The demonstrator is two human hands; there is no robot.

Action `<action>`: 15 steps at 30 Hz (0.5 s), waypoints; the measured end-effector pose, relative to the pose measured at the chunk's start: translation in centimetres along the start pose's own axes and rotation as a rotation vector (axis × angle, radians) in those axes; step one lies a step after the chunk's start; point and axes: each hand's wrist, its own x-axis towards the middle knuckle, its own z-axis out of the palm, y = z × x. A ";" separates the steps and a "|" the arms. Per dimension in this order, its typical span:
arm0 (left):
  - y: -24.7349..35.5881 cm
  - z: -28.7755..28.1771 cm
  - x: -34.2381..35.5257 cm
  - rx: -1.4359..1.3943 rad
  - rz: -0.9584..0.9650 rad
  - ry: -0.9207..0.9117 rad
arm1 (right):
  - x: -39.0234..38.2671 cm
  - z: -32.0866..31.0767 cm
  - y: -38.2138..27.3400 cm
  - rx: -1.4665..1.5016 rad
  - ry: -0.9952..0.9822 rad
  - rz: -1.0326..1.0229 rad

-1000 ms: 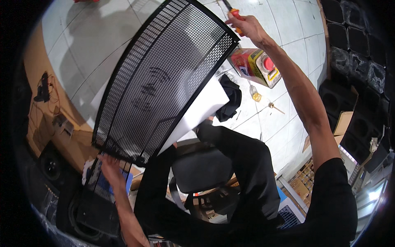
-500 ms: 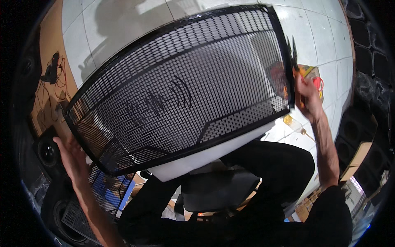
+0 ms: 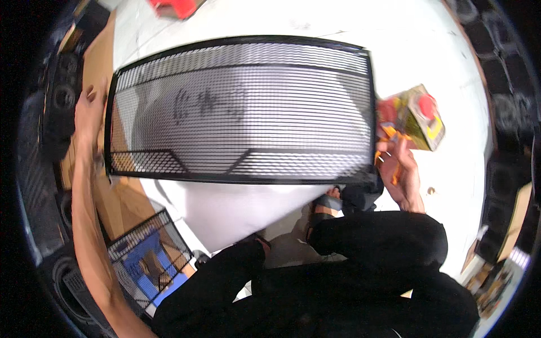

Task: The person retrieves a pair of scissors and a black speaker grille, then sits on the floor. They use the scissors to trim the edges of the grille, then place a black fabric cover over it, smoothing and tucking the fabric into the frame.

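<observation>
We find the mesh panel (image 3: 242, 112), a black-framed piece with a slightly bowed far edge, between the two hands, its long near edge facing the body. The right hand (image 3: 407, 169) is closed around an orange-handled tool (image 3: 391, 132) at the panel's right edge; we cannot tell whether its fingers also bear on the frame. The left hand (image 3: 90, 112) is just beside the left edge; blur prevents us from determining its finger state or any contact.

Below the near edge, between the hands, a white sheet (image 3: 248, 208) juts a corner toward the knees. Dark cloth (image 3: 363, 194) sits just nearer the body than the right hand, under the panel's near right corner, and the right leg (image 3: 383, 236) is close below it. On that side room is tight: a tin (image 3: 425, 127) with a red cap stands just beyond the tool grip.

On the nearer side of the left hand, we note a smaller mesh panel (image 3: 152, 262) beside the forearm, over something blue. Pale floor (image 3: 338, 22) runs past the far edge, giving the widest room, with a red object (image 3: 174, 7) farther off.
</observation>
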 end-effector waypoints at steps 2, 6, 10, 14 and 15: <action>8.8 -0.7 -5.4 -0.107 0.081 -0.060 | -0.3 -0.6 -1.2 -0.025 -0.112 -0.089; 18.0 -2.6 -14.8 -0.301 0.549 -0.188 | -2.3 -3.6 -6.9 -0.369 -0.312 -0.242; 22.0 -1.0 -22.9 -0.342 1.083 -0.341 | -5.2 -2.8 -14.5 -1.233 -0.409 -0.159; 22.0 1.9 -26.6 -0.381 1.118 -0.326 | -5.5 1.1 -17.3 -1.850 -0.718 -0.472; 21.8 2.6 -26.7 -0.375 1.119 -0.291 | -5.1 1.7 -17.7 -1.947 -0.785 -0.476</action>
